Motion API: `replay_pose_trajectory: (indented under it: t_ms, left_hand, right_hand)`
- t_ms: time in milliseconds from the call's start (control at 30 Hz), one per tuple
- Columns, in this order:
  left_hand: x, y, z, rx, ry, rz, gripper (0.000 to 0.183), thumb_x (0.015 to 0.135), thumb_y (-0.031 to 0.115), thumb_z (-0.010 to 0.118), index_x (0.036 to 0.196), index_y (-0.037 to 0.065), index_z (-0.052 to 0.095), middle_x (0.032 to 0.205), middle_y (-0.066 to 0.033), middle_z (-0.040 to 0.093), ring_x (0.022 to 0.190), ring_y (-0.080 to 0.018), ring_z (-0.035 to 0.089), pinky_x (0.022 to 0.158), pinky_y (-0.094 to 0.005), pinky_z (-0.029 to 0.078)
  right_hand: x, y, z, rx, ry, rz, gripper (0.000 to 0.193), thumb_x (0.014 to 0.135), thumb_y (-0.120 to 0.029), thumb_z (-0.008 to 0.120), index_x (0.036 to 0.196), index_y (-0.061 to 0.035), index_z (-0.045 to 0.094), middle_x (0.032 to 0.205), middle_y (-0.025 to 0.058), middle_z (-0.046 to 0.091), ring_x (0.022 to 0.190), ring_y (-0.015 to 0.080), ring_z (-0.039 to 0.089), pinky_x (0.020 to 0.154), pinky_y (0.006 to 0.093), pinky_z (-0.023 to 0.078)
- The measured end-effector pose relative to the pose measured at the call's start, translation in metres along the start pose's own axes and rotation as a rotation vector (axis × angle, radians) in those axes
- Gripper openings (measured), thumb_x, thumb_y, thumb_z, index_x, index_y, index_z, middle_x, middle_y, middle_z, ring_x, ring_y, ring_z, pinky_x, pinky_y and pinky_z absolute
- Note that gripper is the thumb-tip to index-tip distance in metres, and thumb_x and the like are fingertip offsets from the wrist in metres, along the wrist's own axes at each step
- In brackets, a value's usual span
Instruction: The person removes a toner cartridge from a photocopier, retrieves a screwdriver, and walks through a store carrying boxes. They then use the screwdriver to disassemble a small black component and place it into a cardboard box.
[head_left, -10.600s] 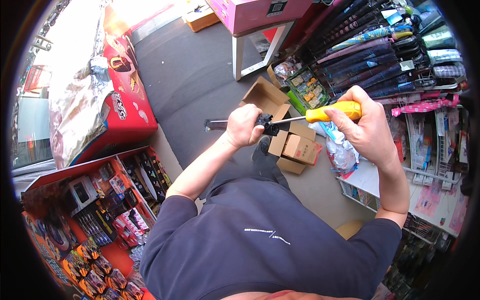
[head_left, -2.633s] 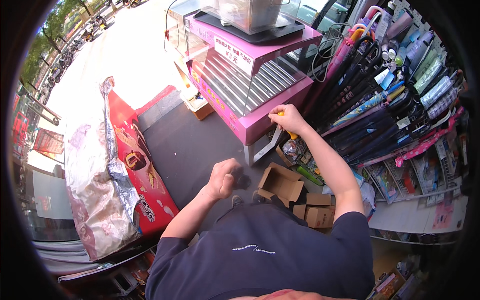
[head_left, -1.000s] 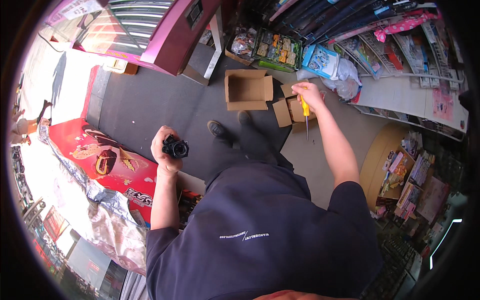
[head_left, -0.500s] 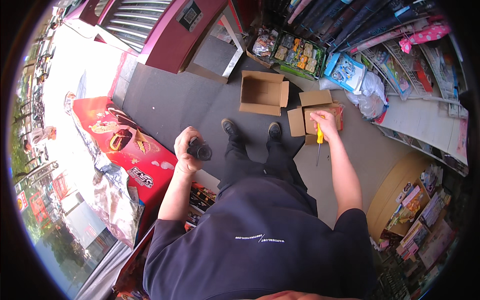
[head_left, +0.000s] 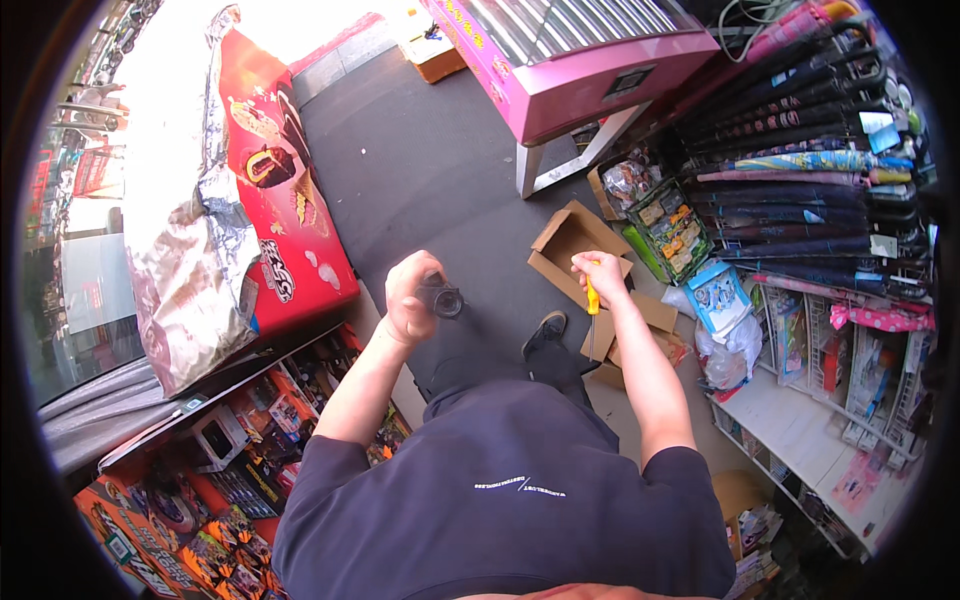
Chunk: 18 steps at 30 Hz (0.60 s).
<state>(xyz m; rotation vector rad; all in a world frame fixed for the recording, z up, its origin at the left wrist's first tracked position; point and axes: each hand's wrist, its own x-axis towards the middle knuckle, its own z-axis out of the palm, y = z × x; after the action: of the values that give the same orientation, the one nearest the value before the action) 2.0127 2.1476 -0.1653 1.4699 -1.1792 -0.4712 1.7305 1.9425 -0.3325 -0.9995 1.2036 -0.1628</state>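
My left hand (head_left: 406,300) is closed around a black, round, lens-like object (head_left: 446,301), held out in front of my body; its exact kind is unclear. In my right hand (head_left: 602,274) is a screwdriver with a yellow handle (head_left: 593,299), its thin shaft pointing down toward me. The hands are well apart. Beneath and just beyond the right hand, an open cardboard box (head_left: 556,266) stands on the floor. A second open carton (head_left: 655,312) sits nearer, partly covered by my right forearm.
To the left stands a red chest freezer (head_left: 285,230) with a silvery cover (head_left: 205,310). Packaged goods fill a rack (head_left: 250,440) at lower left. A pink machine (head_left: 590,90) is ahead. Umbrellas (head_left: 790,200) and a white shelf (head_left: 800,430) line the right. One shoe (head_left: 546,328) shows.
My view has swung left, so the surroundings shift and rotate clockwise in the picture. The lower-left rack shows more. Both hands keep hold of their things, and the right hand now overlaps the farther box.
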Motion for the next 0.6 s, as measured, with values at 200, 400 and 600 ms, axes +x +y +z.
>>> replay_pose_trajectory:
  t_ms: [200, 400, 600]
  left_hand:
    - [0.044, -0.098, -0.069, -0.052, 0.072, 0.106, 0.074, 0.099, 0.065, 0.027, 0.080, 0.000, 0.056, 0.068, -0.0106, 0.054, 0.056, -0.0253, 0.054, 0.050, -0.0351, 0.041]
    - [0.060, -0.254, -0.081, -0.114, 0.057, 0.064, 0.074, 0.097, 0.069, 0.034, 0.080, 0.001, 0.057, 0.066, -0.0093, 0.055, 0.055, -0.0255, 0.057, 0.050, -0.0356, 0.044]
    - [0.061, -0.419, -0.065, -0.087, 0.161, 0.061, 0.077, 0.098, 0.070, 0.030, 0.081, 0.000, 0.057, 0.066, -0.0093, 0.055, 0.054, -0.0255, 0.057, 0.051, -0.0354, 0.045]
  right_hand:
    - [0.116, -0.016, 0.142, 0.015, 0.083, 0.091, 0.015, 0.092, -0.014, 0.069, 0.099, -0.0009, 0.067, 0.079, 0.0055, 0.067, 0.051, 0.0094, 0.055, 0.044, 0.0252, 0.045]
    - [0.337, 0.025, 0.231, 0.094, 0.254, 0.090, 0.016, 0.093, -0.013, 0.068, 0.103, -0.0008, 0.065, 0.080, 0.0068, 0.067, 0.053, 0.0118, 0.056, 0.046, 0.0271, 0.047]
    - [0.589, 0.086, 0.241, 0.094, 0.536, 0.091, 0.015, 0.092, -0.010, 0.062, 0.097, 0.0031, 0.068, 0.070, 0.0089, 0.065, 0.049, 0.0177, 0.059, 0.042, 0.0325, 0.047]
